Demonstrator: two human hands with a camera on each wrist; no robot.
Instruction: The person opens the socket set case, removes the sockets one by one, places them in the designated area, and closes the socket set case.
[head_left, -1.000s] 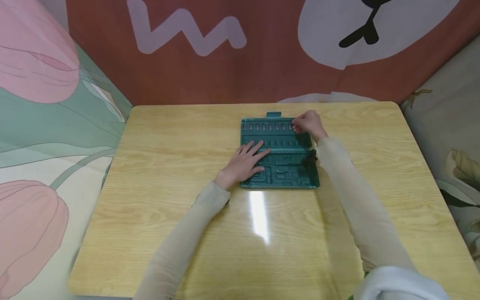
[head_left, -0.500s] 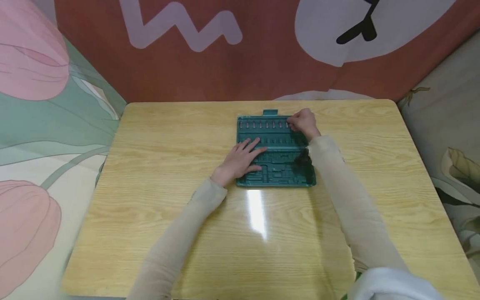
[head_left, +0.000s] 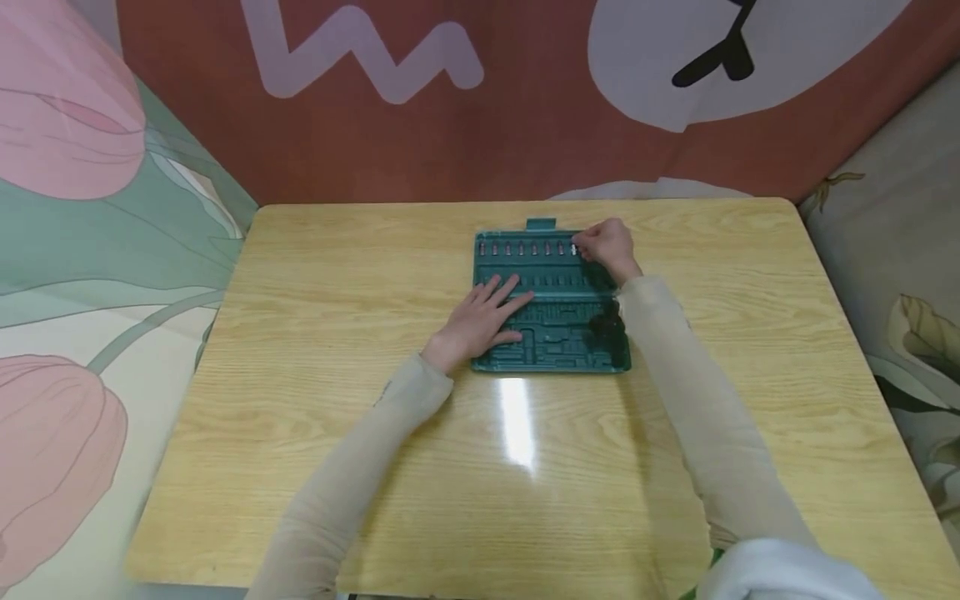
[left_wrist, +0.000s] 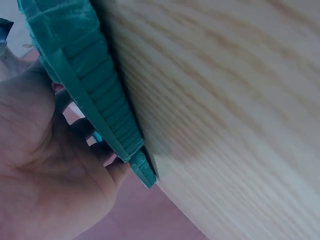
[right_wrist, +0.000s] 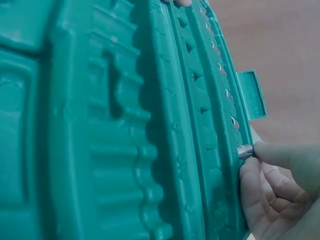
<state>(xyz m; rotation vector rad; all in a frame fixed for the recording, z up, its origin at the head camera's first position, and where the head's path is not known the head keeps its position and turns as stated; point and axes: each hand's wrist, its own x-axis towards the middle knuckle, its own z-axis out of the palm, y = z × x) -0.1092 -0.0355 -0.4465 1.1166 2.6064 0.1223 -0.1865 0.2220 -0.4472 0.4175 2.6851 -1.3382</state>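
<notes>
Tulip backdrop (head_left: pixel 67 242): far left, big pink flowers on green and cream.
Left hand (head_left: pixel 474 325): fingers straight and spread over the left side of the case, not gripping anything. Head view gets the back of it; left wrist cam gets the palm plus the case's ribbed outer side, which the head view hides.
Green case (head_left: pixel 562 342): lying open and flat on the wooden tabletop (head_left: pixel 315 333), near the far edge. Hinge line runs left to right, latch tab (head_left: pixel 541 224) points away from the person.
Silver pieces (head_left: pixel 521 249): 7 in a left-to-right row along the case's far side, each lying near-to-far.
Small metal piece (right_wrist: pixel 244 151): at the right end of that row, long axis near-to-far, so across the row. Basically a bright speck from the head; right wrist cam shows a short shiny cylinder, outer end at the fingertips, other end toward the hinge. Can't tell if it's fully seated.
Right hand (head_left: pixel 609 247): thumb and finger pinching that piece, well apart from the left hand.
</notes>
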